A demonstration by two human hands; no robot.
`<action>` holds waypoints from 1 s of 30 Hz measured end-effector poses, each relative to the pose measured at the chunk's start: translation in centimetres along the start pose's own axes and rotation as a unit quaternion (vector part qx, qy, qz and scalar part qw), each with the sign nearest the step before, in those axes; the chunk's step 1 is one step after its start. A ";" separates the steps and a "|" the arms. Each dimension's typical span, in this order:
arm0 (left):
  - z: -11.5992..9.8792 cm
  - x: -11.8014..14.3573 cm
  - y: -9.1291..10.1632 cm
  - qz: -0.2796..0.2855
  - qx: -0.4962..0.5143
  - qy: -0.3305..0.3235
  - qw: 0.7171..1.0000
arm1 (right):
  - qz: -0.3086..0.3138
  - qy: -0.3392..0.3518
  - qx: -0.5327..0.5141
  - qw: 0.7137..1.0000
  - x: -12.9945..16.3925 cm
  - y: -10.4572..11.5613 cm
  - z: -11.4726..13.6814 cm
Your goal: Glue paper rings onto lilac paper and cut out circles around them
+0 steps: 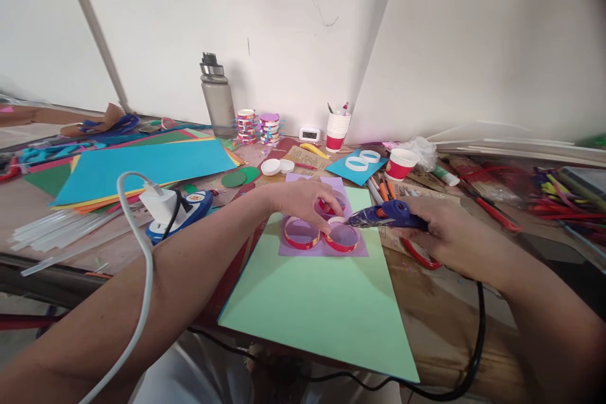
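Note:
My right hand [435, 227] grips a blue hot glue gun [386, 213], its nozzle pointing left at the rim of the right paper-cup ring [343, 243]. My left hand [307, 199] reaches in from the left, thumb and fingers closed at that same ring's left edge. Touching it on the left is another red-and-white paper-cup ring [302, 243]. A third ring [332, 199] lies behind, partly covered by my left fingers. All three stand on a purple paper sheet [326, 251], which rests on a larger light green sheet [317, 309].
Blue coloured sheets [146, 167], clear glue sticks [61, 227] and a power strip [199, 205] lie on the left. A bottle [218, 98] and stacked cups [337, 129] stand behind. Red-handled scissors [421, 255] sit under my right hand; the gun's black cable [479, 334] loops down at the right.

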State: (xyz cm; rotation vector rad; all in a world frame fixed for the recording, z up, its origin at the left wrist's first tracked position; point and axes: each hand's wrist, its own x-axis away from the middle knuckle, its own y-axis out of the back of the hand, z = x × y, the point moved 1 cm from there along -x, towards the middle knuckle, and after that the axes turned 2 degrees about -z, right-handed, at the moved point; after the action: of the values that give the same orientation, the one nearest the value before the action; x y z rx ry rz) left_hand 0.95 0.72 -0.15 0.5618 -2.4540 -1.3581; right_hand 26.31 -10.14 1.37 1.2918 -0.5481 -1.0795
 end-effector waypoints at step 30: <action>-0.1 0.1 0.0 -0.002 0.007 0.008 1.000 | -0.010 0.001 -0.004 1.000 0.1 0.0 0.4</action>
State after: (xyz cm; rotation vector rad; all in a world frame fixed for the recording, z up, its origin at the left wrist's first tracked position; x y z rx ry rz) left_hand 0.92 0.61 -0.09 0.5796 -2.4524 -1.3351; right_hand 26.03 -10.37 1.47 1.2930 -0.5303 -1.0962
